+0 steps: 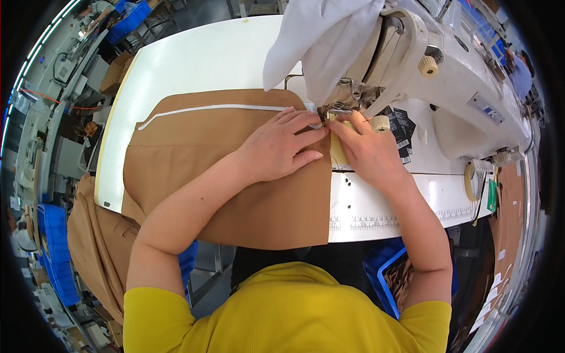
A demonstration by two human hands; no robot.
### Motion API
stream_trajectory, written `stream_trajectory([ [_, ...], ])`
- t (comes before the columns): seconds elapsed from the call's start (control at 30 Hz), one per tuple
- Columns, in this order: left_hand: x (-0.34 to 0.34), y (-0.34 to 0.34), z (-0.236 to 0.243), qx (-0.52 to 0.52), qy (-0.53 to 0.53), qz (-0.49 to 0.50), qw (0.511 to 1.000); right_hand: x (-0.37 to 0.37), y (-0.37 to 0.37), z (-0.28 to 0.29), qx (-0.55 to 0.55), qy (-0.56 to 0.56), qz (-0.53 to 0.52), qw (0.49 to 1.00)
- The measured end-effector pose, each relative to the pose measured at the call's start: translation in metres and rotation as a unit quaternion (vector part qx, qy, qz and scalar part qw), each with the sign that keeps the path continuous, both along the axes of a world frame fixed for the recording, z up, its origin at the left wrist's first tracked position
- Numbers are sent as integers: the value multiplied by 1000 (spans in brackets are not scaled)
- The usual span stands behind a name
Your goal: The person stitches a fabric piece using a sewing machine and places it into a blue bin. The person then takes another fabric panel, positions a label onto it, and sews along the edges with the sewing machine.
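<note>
Brown fabric panel [223,194] lies on the white sewing table [165,59], a narrow white strip [212,106] along its upper part. My left hand [276,144] rests on the panel, fingers spread, tips at its upper right corner beside a small pale piece. My right hand [368,147] is at the panel's right edge, fingers extended, the index tip touching the fabric near the left fingertips, another finger beside the presser foot [340,110]. The sewing machine [471,94] stands at the right; its needle is too small to make out.
White cloth [312,35] hangs on the machine. Black labels [401,132] lie right of my hand. More brown fabric [94,235] hangs off the left edge. Blue bins [56,253] stand at far left, another [382,273] below the table. A person [518,76] is at far upper right.
</note>
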State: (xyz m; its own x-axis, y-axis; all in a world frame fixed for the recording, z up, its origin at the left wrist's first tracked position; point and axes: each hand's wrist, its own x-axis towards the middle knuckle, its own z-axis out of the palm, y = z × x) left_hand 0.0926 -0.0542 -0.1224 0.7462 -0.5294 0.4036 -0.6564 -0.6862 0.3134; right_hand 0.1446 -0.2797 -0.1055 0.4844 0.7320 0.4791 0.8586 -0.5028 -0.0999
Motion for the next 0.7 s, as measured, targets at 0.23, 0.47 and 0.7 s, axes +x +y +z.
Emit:
stream_trajectory([
  [0.23,1,-2,4,-1,3,-6,1000,-3,-1,-3,-20,-14,-40,999],
  [0.47,7,-2,2,-2,9,-6,1000,-1,-2,-6,-7,2,-49,999],
  [0.7,8,-1,2,-26,2,0,1000,21,-29,-2,307,161,-22,938],
])
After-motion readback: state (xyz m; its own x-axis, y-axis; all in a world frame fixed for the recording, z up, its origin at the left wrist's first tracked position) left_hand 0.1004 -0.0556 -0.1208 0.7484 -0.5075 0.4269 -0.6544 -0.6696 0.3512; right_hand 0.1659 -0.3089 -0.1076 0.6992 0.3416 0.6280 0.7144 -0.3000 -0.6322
